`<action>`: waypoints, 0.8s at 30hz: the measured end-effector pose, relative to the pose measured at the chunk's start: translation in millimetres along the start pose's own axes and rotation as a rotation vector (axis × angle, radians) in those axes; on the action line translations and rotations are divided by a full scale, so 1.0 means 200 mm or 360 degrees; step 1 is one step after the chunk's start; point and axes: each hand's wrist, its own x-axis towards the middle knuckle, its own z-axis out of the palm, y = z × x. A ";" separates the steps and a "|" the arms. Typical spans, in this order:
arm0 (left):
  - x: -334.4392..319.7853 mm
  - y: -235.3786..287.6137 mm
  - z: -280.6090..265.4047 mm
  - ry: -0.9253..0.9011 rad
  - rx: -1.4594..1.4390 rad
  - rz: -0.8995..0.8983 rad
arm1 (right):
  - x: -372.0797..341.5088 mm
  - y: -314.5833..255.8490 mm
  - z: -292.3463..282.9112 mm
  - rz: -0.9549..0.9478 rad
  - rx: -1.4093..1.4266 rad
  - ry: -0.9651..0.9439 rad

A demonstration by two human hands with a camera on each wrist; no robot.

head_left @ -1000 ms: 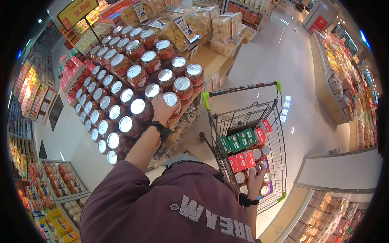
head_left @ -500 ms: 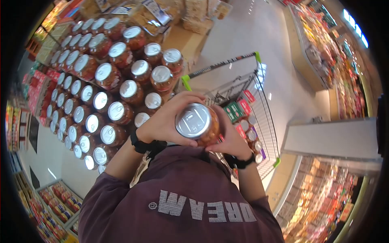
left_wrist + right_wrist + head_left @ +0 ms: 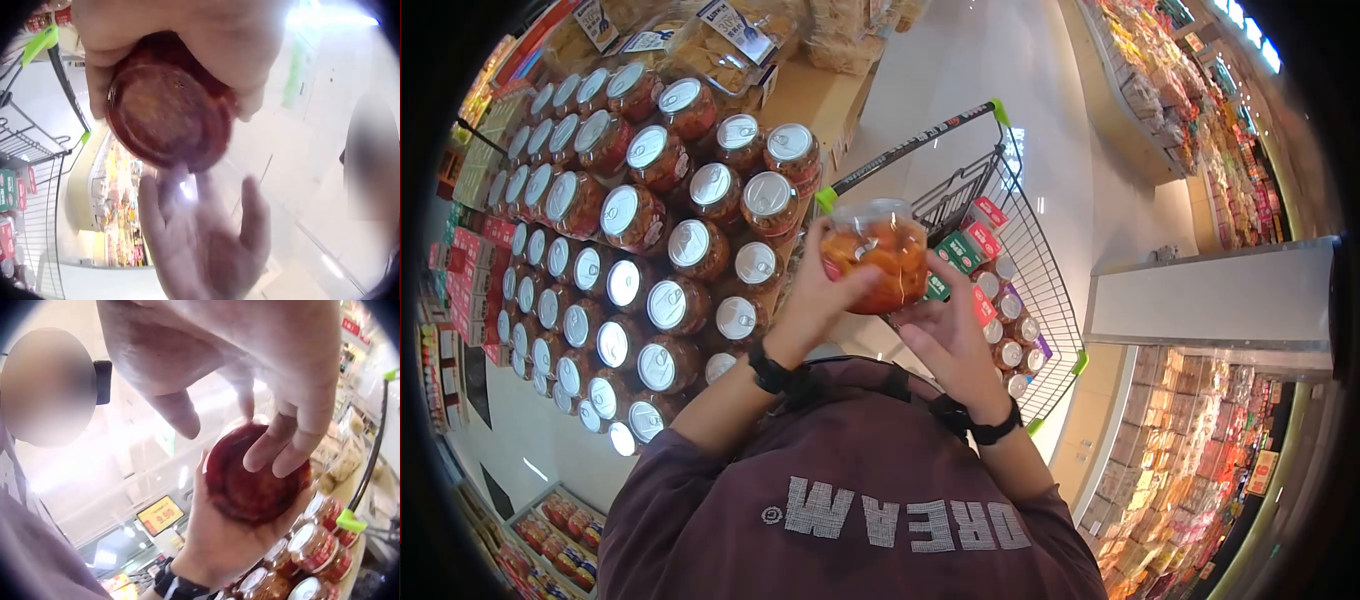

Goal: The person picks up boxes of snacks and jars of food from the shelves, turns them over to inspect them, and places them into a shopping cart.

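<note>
A clear jar of orange-red pieces is up in front of the chest, tilted so that its side faces the head camera. My left hand grips it, thumb across the near side. The jar's dark red base shows in the left wrist view, between that hand's fingers. My right hand is beside the jar with fingers parted and loosely bent. In the right wrist view, two of its fingertips overlap the base. To the left, many silver-lidded jars stand in rows on a display.
A shopping cart with a black handle stands ahead to the right. Inside it are green boxes, red boxes and several jars. Packaged snacks lie behind the jar display. Shelves line the right side.
The left hand lifted a jar from the display to the chest, and both hands held it. The jar has since been tipped onto its side, and the right hand has come off it.
</note>
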 end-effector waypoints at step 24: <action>0.15 0.03 0.30 -0.1017 -0.1011 -0.1030 | -0.02 -0.01 -0.20 -0.0635 -0.1443 0.1010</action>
